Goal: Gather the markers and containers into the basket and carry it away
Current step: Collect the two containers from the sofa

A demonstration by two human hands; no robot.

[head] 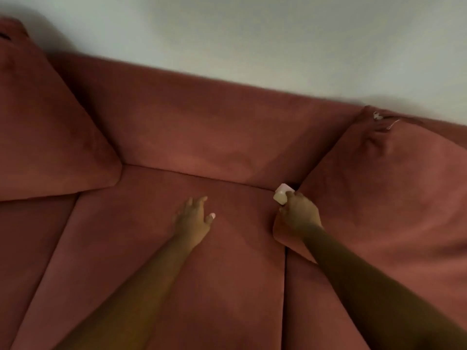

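- Container [281, 195]: a small, pale, squarish item with rounded corners is held in the right hand [299, 214], at the back of the sofa seat [177, 248], just beside the inner edge of the right cushion [391, 185] and close to the crease where seat and backrest [202, 122] meet.
- Handling, judged from size and finish: the container is expected to be light and rigid, probably plastic, with a smooth surface that may slip under a loose pinch. It is not expected to deform. Whether it is fragile cannot be determined.
- Hold: the container is gripped at its near lower edge by the fingertips, with most of the body projecting beyond them. A firmer hold across two opposite flat sides is advised before it is carried.
- Right hand: closed around the container, knuckles towards the camera.
- Left hand [194, 218]: empty, fingers spread and relaxed, low over the middle of the seat. Contact with the fabric cannot be confirmed.
- Not in view: the basket and the markers. No other container is seen on the sofa.
- Concealed areas: the gap behind the right cushion, the seat-to-backrest crease and the seam between the seat cushions may hide small items.
- Image limits: the light is dim and the picture soft. No lid, label or contents can be made out on the container, and its exact colour is uncertain.
- Cut off: the left cushion [50, 135] and the right cushion extend past the frame edges. A small pale mark near the top of the right cushion cannot be identified.
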